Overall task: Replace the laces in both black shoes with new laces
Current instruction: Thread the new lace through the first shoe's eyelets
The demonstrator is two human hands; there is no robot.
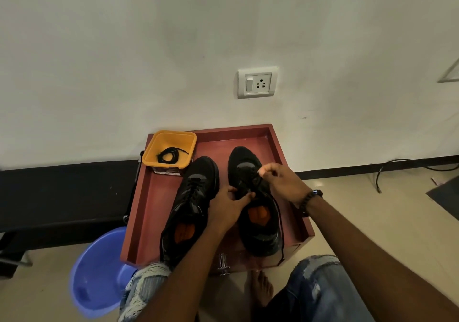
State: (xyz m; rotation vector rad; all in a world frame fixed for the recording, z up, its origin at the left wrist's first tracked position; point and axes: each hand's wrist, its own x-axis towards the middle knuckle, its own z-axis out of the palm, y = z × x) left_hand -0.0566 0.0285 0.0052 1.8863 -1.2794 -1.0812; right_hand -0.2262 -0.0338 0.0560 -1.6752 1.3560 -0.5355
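A: Head view: two black shoes on a red tray (273, 135), toes toward the wall. Right shoe (258, 212) under both hands. Long axis running away from the body.

B: Grips?

A: Right hand (283, 185) pinching a lace (279, 212) over the eyelets, loose tail trailing down the outer side past the heel. Left hand (227, 206) clamped on the tongue edge, just nearer the body.

B: Other shoe?

A: Left shoe (191, 205) beside, untouched, laced. Coiled lace (169, 154) in yellow tub (169, 137), well beyond, nearer the left hand.
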